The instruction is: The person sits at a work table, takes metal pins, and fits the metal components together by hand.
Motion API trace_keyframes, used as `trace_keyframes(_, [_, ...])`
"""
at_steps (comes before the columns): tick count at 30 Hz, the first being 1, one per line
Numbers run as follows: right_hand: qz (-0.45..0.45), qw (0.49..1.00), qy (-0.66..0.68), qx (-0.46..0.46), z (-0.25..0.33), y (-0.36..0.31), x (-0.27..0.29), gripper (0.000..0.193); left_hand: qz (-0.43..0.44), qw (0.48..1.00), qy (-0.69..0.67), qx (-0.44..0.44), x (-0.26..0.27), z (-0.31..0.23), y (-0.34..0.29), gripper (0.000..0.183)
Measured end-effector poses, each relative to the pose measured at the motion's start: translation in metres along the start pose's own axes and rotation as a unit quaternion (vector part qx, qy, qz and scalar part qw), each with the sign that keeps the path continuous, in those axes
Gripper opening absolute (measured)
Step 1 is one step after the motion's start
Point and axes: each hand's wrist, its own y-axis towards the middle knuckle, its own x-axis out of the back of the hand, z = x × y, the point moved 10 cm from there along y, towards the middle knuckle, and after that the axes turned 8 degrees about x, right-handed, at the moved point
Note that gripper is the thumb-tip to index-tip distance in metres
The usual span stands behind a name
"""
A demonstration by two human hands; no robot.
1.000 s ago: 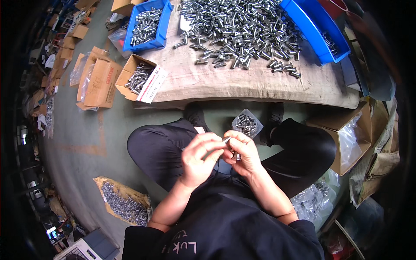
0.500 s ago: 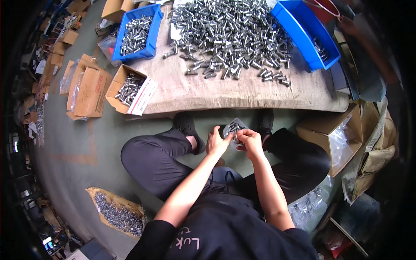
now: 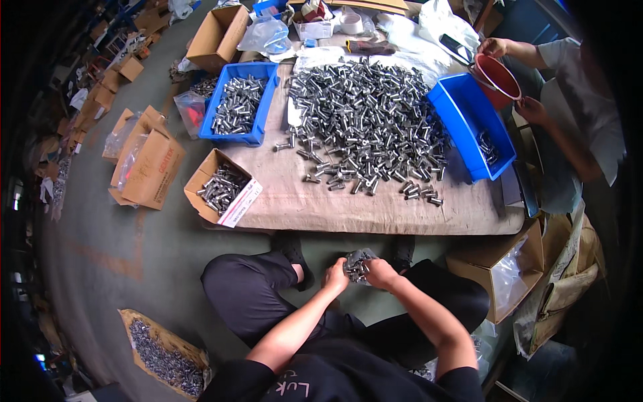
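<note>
Between my knees, a clear plastic bag [image 3: 362, 254] with shiny metal bolts [image 3: 355, 269] inside is held in both hands. My left hand [image 3: 335, 276] is closed round its left side. At the opposite side, my right hand [image 3: 381, 273] grips the bag near its edge, its fingertips partly hidden. Beyond my hands, a large heap of similar metal bolts [image 3: 362, 120] covers the middle of the cloth-covered table [image 3: 301, 213]. A cardboard box [image 3: 201, 179] of bolts stands at the table's near left corner.
Blue bins [image 3: 253, 137] [image 3: 462, 100] with bolts flank the heap. At the right, another person's hands [image 3: 493, 47] hold a red bucket [image 3: 495, 84]. An open carton [image 3: 479, 268] with plastic bags stands right of my knee. A tray of small metal parts [image 3: 161, 352] lies on the floor, lower left.
My view has tilted up, bringing the table's far side and the other person into sight. Both hands stay on the bag of bolts; the right hand has shifted along its edge.
</note>
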Motion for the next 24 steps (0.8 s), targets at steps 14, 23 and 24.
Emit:
trace_keyframes(14, [-0.031, 0.969, -0.128, 0.207, 0.100, -0.052, 0.077, 0.024, -0.056, 0.930, 0.289, -0.222, 0.128, -0.267, 0.096, 0.081])
trace_keyframes(23, [-0.046, 0.951, -0.206, 0.225, 0.112, -0.061, 0.082, 0.022, -0.248, 0.896, 0.219, -0.298, 0.134, -0.289, 0.088, 0.045])
trace_keyframes(24, [-0.044, 0.947, -0.212, 0.236, 0.116, -0.062, 0.082, 0.023, -0.252, 0.888, 0.226, -0.312, 0.134, -0.288, 0.083, 0.043])
